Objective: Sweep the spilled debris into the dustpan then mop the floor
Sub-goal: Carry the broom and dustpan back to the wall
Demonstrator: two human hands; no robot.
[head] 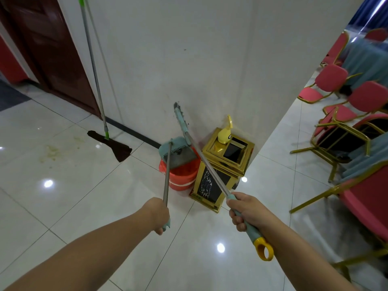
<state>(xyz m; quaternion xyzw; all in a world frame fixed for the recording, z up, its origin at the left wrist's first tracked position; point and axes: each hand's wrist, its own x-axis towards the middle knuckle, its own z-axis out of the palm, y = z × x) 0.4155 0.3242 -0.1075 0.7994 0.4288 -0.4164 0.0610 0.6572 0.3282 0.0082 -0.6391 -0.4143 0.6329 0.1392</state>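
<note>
My left hand grips the metal handle of a teal dustpan, whose pan is tilted over an orange bucket by the wall. My right hand holds the teal grip of a broom with a yellow ring at its end. The broom's head is raised against the white wall above the dustpan. A mop with a green-and-grey pole and dark cloth leans on the wall to the left. A yellowish stain marks the tiles left of the mop.
A gold-and-black bin with a yellow bottle on top stands at the wall corner right of the bucket. Red chairs with gold frames crowd the right side. A dark wooden door is at the far left.
</note>
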